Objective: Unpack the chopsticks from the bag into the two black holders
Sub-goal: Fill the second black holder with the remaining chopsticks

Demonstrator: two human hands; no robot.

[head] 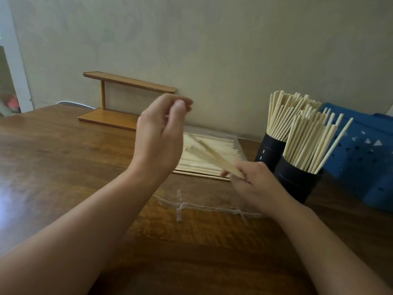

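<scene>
A clear plastic bag [212, 206] lies on the wooden table [63, 158], with a flat layer of pale chopsticks [197, 160] inside it. My right hand [253, 184] grips a small, blurred bundle of chopsticks [212, 156] by one end, slanting over the bag. My left hand [159, 137] is raised above the bag's left side, thumb and fingertips drawn together; I see nothing between them. To the right stand two black holders, the back one [268, 152] and the front one [297, 186], both packed with upright chopsticks [308, 141].
A blue perforated basket [361, 158] sits right of the holders. A small two-tier wooden shelf [127, 84] stands against the beige wall behind the bag. The bag's taped flap lies toward me.
</scene>
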